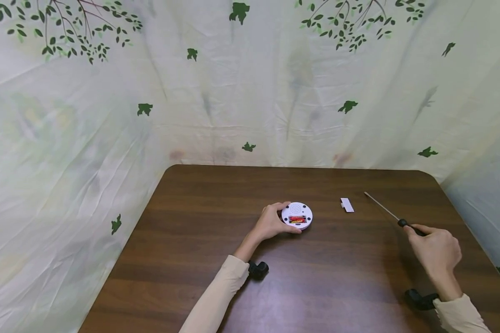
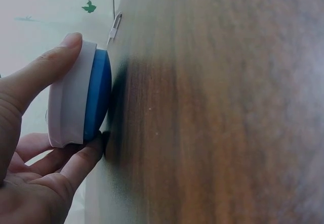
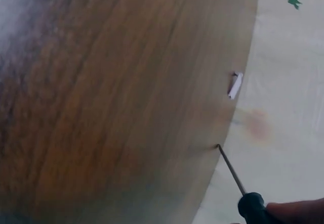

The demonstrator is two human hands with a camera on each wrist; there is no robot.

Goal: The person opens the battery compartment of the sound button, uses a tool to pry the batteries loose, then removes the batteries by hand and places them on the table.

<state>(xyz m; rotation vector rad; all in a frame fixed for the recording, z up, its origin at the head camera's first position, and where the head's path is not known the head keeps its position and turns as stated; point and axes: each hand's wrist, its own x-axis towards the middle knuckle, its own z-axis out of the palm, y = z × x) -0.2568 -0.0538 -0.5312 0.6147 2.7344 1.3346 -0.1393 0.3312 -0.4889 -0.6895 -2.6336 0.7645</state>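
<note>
Round device (image 1: pixel 296 210): its blue side is out of sight from the head; the left wrist view shows it edge-on, facing the tabletop (image 1: pixel 316 268), and whether the two touch I cannot tell.
Red batteries (image 1: pixel 297 219): lettering too small to read.
Right wrist view: most of the right hand (image 1: pixel 437 247) is cut off; the device is a sliver at the top edge.
White face: circular, tilted up, dark dots near the rim, fine holes, open battery compartment.
Place: over the tabletop, left of the small white cover (image 1: pixel 347 205).
Left hand (image 1: pixel 272 220): grip spread to the device's width, thumb and fingers holding its edge.
Right hand: grip curled round the black handle of a screwdriver (image 1: pixel 402 223), tip near the cover.
</note>
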